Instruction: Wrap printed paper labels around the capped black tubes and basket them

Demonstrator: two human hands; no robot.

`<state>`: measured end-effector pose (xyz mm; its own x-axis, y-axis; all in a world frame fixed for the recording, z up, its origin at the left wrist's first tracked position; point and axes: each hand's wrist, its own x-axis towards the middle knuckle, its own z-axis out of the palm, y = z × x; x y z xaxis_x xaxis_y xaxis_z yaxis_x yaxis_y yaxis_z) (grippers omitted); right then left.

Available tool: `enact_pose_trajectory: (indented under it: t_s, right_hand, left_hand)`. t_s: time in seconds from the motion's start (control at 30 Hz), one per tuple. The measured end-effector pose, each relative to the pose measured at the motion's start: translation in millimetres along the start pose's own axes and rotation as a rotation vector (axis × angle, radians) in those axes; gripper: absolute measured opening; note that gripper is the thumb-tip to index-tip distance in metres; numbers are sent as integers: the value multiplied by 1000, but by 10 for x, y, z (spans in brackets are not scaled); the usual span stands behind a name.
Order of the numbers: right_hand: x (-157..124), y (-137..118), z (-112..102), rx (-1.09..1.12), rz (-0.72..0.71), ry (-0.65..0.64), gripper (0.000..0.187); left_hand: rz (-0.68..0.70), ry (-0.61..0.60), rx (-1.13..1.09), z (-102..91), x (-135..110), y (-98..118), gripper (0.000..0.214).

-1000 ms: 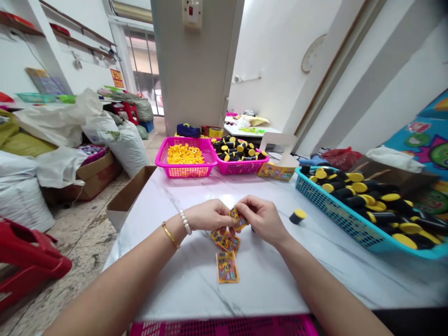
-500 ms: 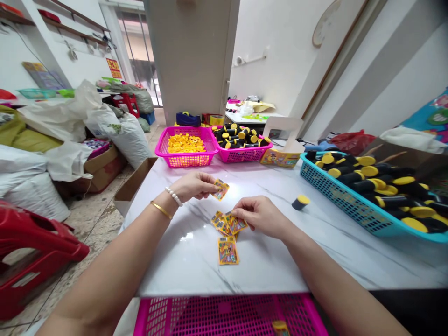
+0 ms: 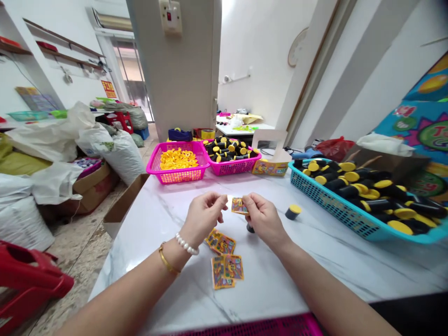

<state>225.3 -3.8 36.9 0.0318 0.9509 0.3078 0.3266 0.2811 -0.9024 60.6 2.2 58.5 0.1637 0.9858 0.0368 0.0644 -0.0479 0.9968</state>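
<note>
Packet with yellow print (image 3: 238,206), raised above the marbled tabletop (image 3: 273,284): my right hand (image 3: 265,218) is gripping its right end between thumb and fingers. My left hand (image 3: 205,217) is hovering just beside its left edge, fingers curled and thumb near the forefinger; whether they are pinching anything, I cannot tell. Against half a second ago, two changes are showing: the packet nearest me, then lying alone, is now forming part of an overlapping near pair (image 3: 233,267), and my hands, then apart, are now facing each other across one packet. Further packets (image 3: 221,241) are lying just beyond the pair. I am judging that packets are being handled singly and the near group is growing. To the right, a yellow-topped black cylinder (image 3: 293,212) is standing untouched.
</note>
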Motion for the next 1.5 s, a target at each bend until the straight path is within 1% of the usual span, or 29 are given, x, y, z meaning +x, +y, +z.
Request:
enact_pose_trajectory:
  t_s: [0.07, 0.17, 0.3, 0.4, 0.53, 0.6, 0.7, 0.83, 0.93, 1.03, 1.1, 1.17, 1.2, 1.23, 1.27, 1.33, 1.4, 1.43, 1.47, 1.5]
  right_hand:
    - [-6, 18, -2, -38, -33, 27, 41]
    - [-29, 2, 1, -79, -71, 35, 39]
    - [-49, -31, -5, -109, -117, 69, 37]
    - [-54, -41, -15, -115, -147, 88, 38]
    - [-59, -52, -6, -192, -205, 57, 36]
    - [-58, -61, 0, -248, -250, 75, 36]
    - [-58, -67, -5, -299, -314, 113, 35]
    - [-48, -10, -27, -321, -374, 77, 33]
    - [-12, 63, -5, -316, -400, 59, 29]
    - [2, 56, 14, -318, -424, 64, 30]
    - [14, 10, -34, -350, -435, 26, 32]
    - [52, -30, -154, -433, -415, -71, 30]
    - [78, -40, -238, -480, -379, -115, 28]
    - [103, -41, -331, -530, -335, -174, 27]
    - [125, -35, -424, -578, -287, -242, 32]
    - [155, -4, -579, -665, -185, -414, 38]
    - [173, 37, -650, -706, -120, -554, 31]
    - [179, 55, -650, -696, -108, -570, 26]
    - [186, 69, -630, -650, -102, -543, 24]
    - [194, 77, -595, -557, -95, -484, 24]
  left_hand:
    - [79, 68, -30, 4, -20, 14, 33]
    - [95, 71, -13, 14, -36, 5, 39]
    - [58, 76, 2, 27, -34, -29, 42]
    - [-3, 82, -82, 17, -26, -27, 41]
    - [-71, -23, -191, 15, -32, 0, 41]
    - [-67, -29, -176, 28, -44, 10, 39]
    - [-42, -7, -162, 49, -65, 28, 36]
    - [-56, -23, -222, 62, -70, 63, 28]
    - [-108, -33, -308, 68, -43, 69, 26]
    - [-153, -45, -355, 76, -30, 44, 27]
    - [-166, -62, -355, 64, -15, 11, 26]
    - [-190, -61, -355, 19, 39, -35, 23]
    - [-200, -50, -363, -15, 81, -63, 22]
    - [-208, -31, -359, -55, 130, -93, 21]
    - [-218, -34, -361, -96, 179, -124, 20]
    - [-237, -9, -386, -169, 265, -180, 14]
    - [-258, 35, -416, -215, 316, -222, 8]
    - [-266, 47, -430, -224, 329, -236, 6]
    - [-270, 44, -446, -225, 334, -246, 5]
    - [-275, 29, -465, -219, 335, -251, 5]
